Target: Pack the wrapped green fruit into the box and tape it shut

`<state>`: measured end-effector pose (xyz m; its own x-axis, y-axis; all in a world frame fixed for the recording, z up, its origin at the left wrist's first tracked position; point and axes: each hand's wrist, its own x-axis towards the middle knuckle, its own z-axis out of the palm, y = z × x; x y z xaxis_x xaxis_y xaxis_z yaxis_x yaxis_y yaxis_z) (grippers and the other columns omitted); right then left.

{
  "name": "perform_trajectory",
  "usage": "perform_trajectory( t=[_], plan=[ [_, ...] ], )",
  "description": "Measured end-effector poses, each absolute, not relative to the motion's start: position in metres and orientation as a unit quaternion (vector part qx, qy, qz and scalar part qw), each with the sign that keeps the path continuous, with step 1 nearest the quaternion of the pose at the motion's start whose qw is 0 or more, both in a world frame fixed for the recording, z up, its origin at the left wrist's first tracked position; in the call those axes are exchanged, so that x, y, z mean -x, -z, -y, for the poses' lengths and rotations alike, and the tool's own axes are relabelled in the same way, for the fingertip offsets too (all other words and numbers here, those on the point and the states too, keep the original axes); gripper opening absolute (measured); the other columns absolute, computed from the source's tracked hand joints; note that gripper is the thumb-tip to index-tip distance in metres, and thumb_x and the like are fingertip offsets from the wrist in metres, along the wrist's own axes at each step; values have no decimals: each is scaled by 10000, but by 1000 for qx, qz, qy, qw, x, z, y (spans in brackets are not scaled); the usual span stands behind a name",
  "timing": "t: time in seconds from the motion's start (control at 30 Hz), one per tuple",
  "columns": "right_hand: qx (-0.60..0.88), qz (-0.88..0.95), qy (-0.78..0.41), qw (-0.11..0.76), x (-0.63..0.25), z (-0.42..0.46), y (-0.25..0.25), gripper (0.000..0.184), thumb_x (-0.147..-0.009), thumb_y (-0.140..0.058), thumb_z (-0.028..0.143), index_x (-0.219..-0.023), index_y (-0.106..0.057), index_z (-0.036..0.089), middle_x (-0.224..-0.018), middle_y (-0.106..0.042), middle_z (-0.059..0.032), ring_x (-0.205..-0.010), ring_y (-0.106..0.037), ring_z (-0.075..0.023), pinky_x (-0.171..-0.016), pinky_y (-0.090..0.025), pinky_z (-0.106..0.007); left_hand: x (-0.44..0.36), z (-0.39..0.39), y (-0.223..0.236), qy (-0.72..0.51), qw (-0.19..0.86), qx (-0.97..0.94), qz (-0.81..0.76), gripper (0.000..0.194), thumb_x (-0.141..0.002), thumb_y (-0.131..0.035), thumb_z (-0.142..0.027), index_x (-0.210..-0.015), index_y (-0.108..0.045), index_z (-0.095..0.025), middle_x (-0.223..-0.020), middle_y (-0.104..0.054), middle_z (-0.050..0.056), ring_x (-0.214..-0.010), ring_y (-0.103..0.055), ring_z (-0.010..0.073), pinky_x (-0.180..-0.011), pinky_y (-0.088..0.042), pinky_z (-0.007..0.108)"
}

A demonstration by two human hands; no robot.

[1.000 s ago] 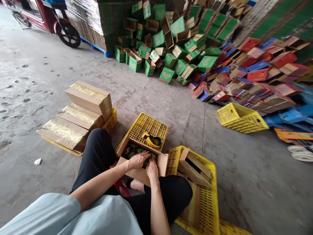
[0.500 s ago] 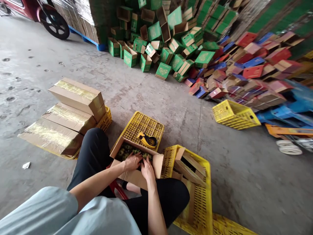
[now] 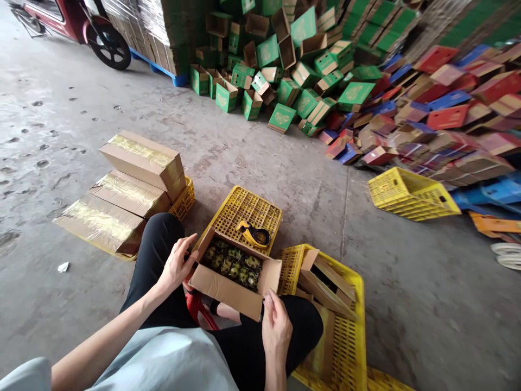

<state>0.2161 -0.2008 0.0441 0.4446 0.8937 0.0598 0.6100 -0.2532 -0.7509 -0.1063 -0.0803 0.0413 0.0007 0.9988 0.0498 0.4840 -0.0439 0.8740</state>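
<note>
The box (image 3: pixel 228 288), centre, looks filled, its flaps unsealed; taped boxes (image 3: pixel 108 222) sit at left. The left hand (image 3: pixel 175 267) has half-open, empty fingers beside it; the right hand's (image 3: pixel 277 323) nearly close at a flap (image 3: pixel 269 276), grip unclear.

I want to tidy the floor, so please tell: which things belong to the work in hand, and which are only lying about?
Likely the job's:
- open filled box
- tape dispenser
- yellow crate beneath
- taped boxes

Seemingly only lying about:
- white scrap
- red scooter
- scattered green cartons
</note>
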Motion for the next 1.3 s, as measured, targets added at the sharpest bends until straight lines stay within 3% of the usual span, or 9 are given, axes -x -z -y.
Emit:
perform_trajectory(
  t=[0.07, 0.17, 0.33, 0.47, 0.67, 0.83, 1.03, 1.2, 1.3],
  plan=[
    [732, 560, -180, 345, -207, 176, -43, 526, -1052, -421, 523, -1256, -746, 165, -1293, -740, -180, -1191, -713, -295, -1035, -578, -425, 105, 74, -20, -367, 358, -585, -629, 658, -939, -616, -460, -1531, -485, -206, -1421, -592, 152, -1289, -606, 315, -991, -572, 457],
    [728, 623, -120, 262, -193, 132, -40, 507, -1069, -358, 413, -1372, -690, 178, -1477, -629, -163, -1482, -458, -356, -1201, -402, -605, 94, 71, 4, -337, 428, -534, -647, 726, -892, -645, -431, -1540, -459, -164, -1435, -613, 173, -1221, -661, 317, -996, -557, 450],
    [804, 577, -134, 52, -183, 80, -33, 579, -1053, -348, 291, -1632, -364, 300, -1731, -274, -71, -1586, -126, -499, -1062, -251, -908, 78, 71, 8, -322, 471, -507, -646, 373, -950, -531, -432, -1098, -719, -146, -1014, -768, 91, -1012, -715, 280, -891, -545, 349],
    [817, 555, -158, -6, -189, 69, -23, 619, -1062, -365, 402, -1664, -233, 349, -1760, -175, -53, -1591, -90, -496, -1062, -293, -880, 76, 69, 3, -341, 488, -492, -635, 389, -937, -559, -487, -953, -720, -134, -846, -747, 65, -887, -711, 272, -769, -541, 316],
    [808, 568, -156, -20, -206, 76, -14, 635, -1053, -374, 412, -1668, -233, 341, -1774, -114, -29, -1595, -212, -385, -1170, -374, -669, 69, 63, 2, -354, 450, -556, -603, 442, -989, -469, -434, -1194, -730, -142, -1118, -789, 105, -1102, -726, 308, -959, -557, 379],
    [818, 557, -140, -42, -197, 73, -13, 666, -1042, -358, 405, -1678, -175, 329, -1773, -111, -61, -1586, -175, -439, -1084, -387, -781, 64, 63, 7, -286, 403, -622, -607, 534, -991, -501, -389, -1480, -588, -192, -1457, -646, 123, -1350, -619, 308, -1107, -510, 417],
    [814, 570, -112, -6, -195, 82, -2, 652, -1040, -337, 392, -1675, -212, 311, -1768, -142, -78, -1576, -180, -453, -1076, -376, -800, 74, 88, 21, -262, 400, -690, -543, 787, -919, -666, -485, -1604, -427, -180, -1686, -335, 147, -1506, -434, 301, -1210, -424, 397],
    [800, 579, -137, 84, -207, 81, 7, 645, -1024, -332, 443, -1644, -336, 266, -1747, -214, -120, -1559, -215, -490, -1062, -340, -843, 76, 81, 16, -289, 412, -660, -558, 522, -1027, -501, -477, -1466, -614, -216, -1599, -505, 94, -1491, -466, 263, -1241, -390, 412],
    [794, 552, -148, 209, -221, 83, 14, 694, -1023, -311, 546, -1560, -475, 139, -1702, -299, -204, -1544, -305, -455, -1162, -353, -719, 73, 65, 13, -304, 409, -630, -586, 391, -1017, -501, -397, -1258, -758, -228, -1422, -673, 97, -1326, -636, 275, -1145, -496, 406]
  ],
)
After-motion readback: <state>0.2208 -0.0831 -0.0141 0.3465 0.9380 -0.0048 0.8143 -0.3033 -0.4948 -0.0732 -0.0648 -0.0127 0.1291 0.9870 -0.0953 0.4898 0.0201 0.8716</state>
